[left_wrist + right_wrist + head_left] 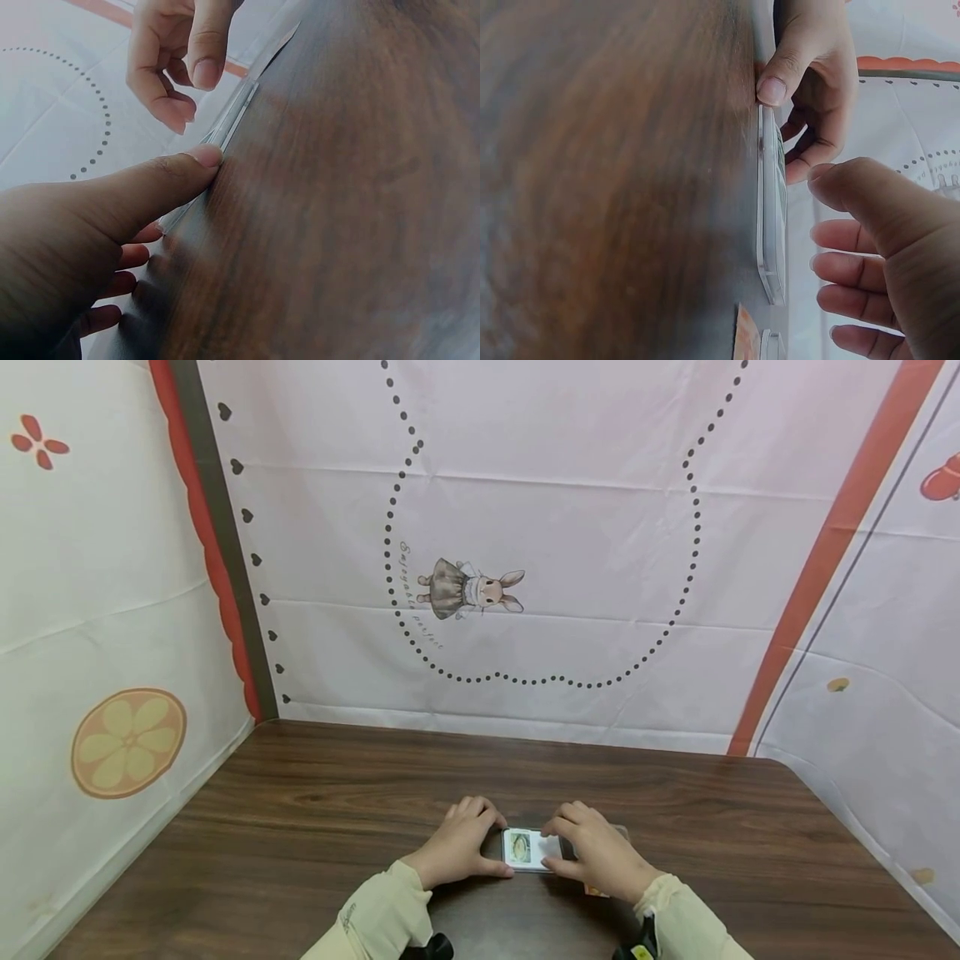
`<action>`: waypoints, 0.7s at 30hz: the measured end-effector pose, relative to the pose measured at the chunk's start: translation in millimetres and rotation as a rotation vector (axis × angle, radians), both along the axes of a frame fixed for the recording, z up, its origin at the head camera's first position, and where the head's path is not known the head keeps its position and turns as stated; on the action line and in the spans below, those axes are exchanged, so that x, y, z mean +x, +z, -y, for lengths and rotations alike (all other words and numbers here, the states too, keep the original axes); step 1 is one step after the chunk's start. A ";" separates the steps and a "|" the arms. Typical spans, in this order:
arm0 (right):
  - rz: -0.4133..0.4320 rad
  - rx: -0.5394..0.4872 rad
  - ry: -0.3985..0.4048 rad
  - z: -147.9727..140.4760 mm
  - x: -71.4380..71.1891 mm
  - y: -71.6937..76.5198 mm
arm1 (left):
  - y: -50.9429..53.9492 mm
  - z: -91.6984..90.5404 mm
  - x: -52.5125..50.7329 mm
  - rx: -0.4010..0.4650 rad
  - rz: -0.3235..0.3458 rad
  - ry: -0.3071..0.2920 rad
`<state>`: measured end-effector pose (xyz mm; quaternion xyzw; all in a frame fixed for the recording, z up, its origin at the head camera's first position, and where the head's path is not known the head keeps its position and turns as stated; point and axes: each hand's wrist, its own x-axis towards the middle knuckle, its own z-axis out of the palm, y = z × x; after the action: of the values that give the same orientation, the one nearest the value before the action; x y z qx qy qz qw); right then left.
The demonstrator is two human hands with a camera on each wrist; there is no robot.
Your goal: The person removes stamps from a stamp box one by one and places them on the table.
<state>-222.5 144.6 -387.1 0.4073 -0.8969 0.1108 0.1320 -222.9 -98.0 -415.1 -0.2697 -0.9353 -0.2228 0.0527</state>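
The table (337, 785) was dark wood grain, and that's what filled the lower part of my head feed, hi from the far end of the rig. Nearest me were pale yellow sleeves (386, 902), with black gadgets (437, 947) by the wrists. An orange card (594, 891) poked out on the near side of the right hand, behind its thumb. Next up, the left hand (459, 843) was gripping one end of a flat case (534, 852), thumb on the near edge, fingers round the far one. That case lay on the wood between both sets of fingers, picture side up. The right hand (596, 852) had nothing in its grasp, fingers loosely bent and spread around the other end, just clear of it. Another clear-edged piece (773, 346) sat beside the orange card, off past the right fingers. Way beyond all the fingertips hung a backdrop (585, 552) with a sideways rabbit print (470, 589).
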 end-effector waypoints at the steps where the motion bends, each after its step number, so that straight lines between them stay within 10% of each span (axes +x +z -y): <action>1: 0.000 0.001 0.000 0.4 -0.3 -0.1 | 0.3 -0.1 0.1 0.000 0.000 -0.001; 21: 0.019 -0.004 0.001 5.2 -2.7 -0.2 | 1.8 0.1 1.7 -0.011 0.001 0.001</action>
<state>-225.2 139.4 -387.2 0.4062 -0.8978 0.1166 0.1243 -221.2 -98.0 -413.3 -0.2694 -0.9367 -0.2177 0.0506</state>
